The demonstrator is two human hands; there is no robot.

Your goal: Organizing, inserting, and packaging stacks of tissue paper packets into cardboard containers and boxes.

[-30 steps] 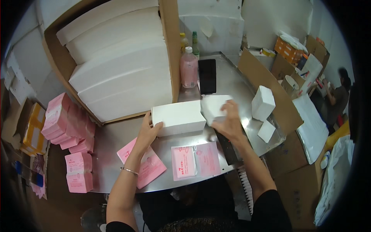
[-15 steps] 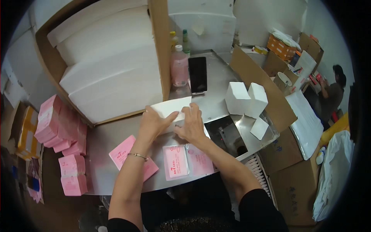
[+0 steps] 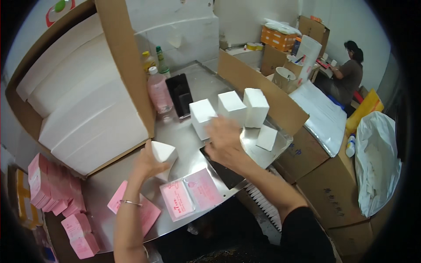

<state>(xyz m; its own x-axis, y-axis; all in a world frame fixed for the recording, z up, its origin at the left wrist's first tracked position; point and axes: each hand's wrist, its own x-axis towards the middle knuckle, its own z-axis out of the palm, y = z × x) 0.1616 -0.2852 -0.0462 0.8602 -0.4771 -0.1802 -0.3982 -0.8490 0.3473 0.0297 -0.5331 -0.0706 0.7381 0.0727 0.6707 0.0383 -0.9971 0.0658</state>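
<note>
My left hand [image 3: 148, 165] is closed round a white block [image 3: 164, 152], which looks like a stack of soft sheets, over the metal table [image 3: 103, 175]. My right hand [image 3: 224, 139] is smeared by motion beside another white block [image 3: 202, 113]; whether its fingers touch it cannot be made out. Farther right stand two more upright white blocks [image 3: 231, 104], with a small flat white piece [image 3: 266, 138] in front of them. Nearer to me lies a clear pouch [image 3: 204, 188] with a pink packet in it. Beneath my left forearm is a pink sheet or packet [image 3: 149, 215].
A large carton [image 3: 125, 65] full of white stacks stands at the left. Pink packets [image 3: 50, 186] are piled at the table's left edge. Bottles [image 3: 158, 92] and a black phone [image 3: 179, 96] stand behind. Cartons [image 3: 335, 193] line the right. Another person [image 3: 348, 74] sits far right.
The view has turned rightward. My hands, together on one white piece before, are now apart. Another block stands beside the two upright ones, near my right hand, while my left hand holds a block.
</note>
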